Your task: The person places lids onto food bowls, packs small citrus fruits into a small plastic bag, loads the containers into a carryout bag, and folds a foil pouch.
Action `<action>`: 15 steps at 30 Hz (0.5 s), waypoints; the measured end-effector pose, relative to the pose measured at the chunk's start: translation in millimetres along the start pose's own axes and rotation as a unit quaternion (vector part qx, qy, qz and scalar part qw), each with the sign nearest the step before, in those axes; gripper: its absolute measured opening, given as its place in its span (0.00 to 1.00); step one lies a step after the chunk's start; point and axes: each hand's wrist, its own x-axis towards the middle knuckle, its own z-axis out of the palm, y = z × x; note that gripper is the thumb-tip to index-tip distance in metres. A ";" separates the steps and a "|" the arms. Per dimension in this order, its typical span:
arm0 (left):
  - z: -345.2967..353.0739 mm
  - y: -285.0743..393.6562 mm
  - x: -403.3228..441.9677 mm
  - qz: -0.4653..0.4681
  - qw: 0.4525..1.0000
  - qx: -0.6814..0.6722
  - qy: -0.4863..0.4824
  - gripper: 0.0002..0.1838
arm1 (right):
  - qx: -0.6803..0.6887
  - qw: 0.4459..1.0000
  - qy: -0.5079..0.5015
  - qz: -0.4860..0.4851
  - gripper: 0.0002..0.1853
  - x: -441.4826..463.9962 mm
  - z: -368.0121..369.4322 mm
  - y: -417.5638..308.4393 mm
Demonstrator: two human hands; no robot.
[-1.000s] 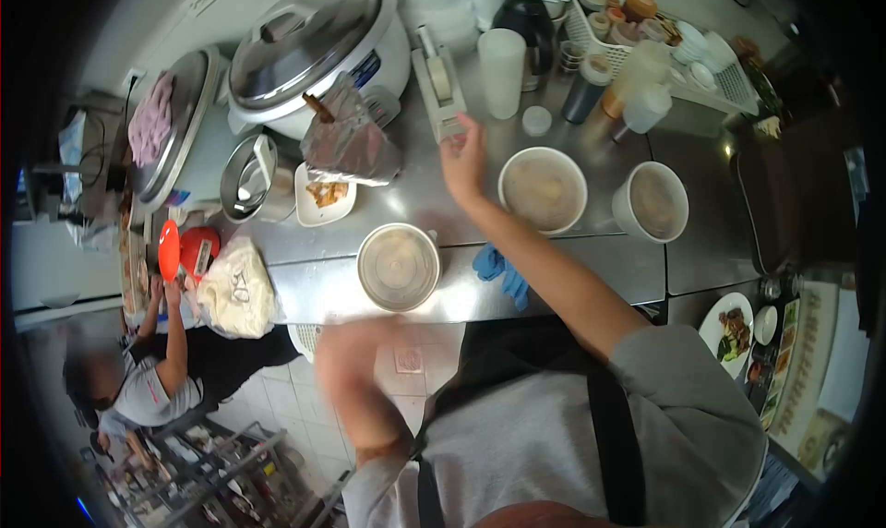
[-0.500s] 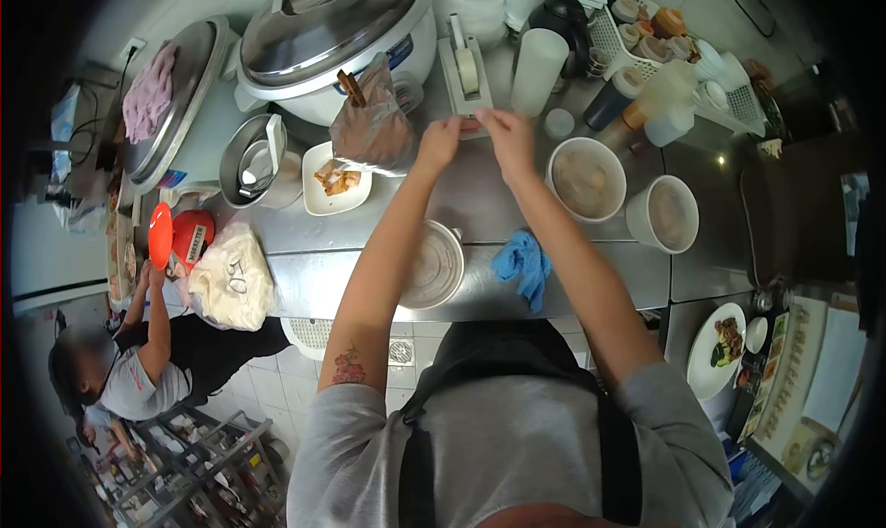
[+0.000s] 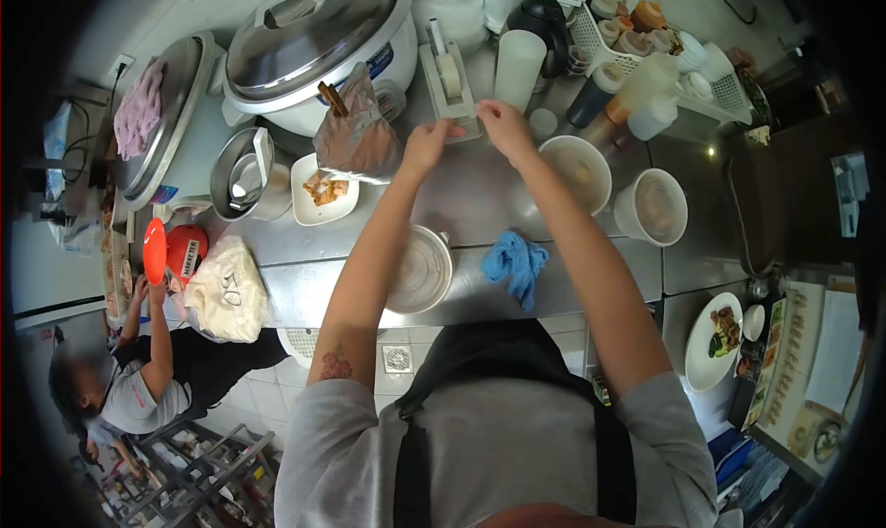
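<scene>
Hands (image 3: 427,148) (image 3: 505,129) parted, near tape dispenser (image 3: 447,80), lettered red tub (image 3: 193,239)

Left hand (image 3: 431,146) and right hand (image 3: 502,126), 12 o'clock: anything between the fingertips too small to tell.
Tape dispenser (image 3: 447,78), 12 o'clock: lower end partly behind left hand.
Lidded tub (image 3: 426,268), centre: left side behind left forearm (image 3: 367,274).
White tub (image 3: 583,170), 2 o'clock: 1 side behind right forearm (image 3: 574,214); contents indistinct.
Cooker (image 3: 392,53), 11 o'clock: top cut off.
Co-worker (image 3: 148,394), 8 o'clock: face blurred.

White tape dispenser (image 3: 453,105), tape roll (image 3: 449,74) fitted, on steel counter (image 3: 469,200), between large cooker (image 3: 318,43) and pale bottle (image 3: 519,66)
</scene>
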 end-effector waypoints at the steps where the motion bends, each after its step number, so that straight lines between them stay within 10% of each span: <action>1: -0.3 2.9 -2.8 0.011 1.000 0.009 -0.002 0.24 | -0.005 0.999 -0.041 0.031 0.29 7.4 -4.4 -8.3; 8: -1.9 5.9 -8.1 0.018 1.000 0.012 -0.015 0.25 | 0.045 0.972 -0.129 0.192 0.31 29.4 12.4 -15.3; 15: -3.9 5.8 -2.7 0.042 0.998 -0.037 -0.028 0.24 | 0.151 0.985 -0.079 0.001 0.16 13.0 18.5 5.2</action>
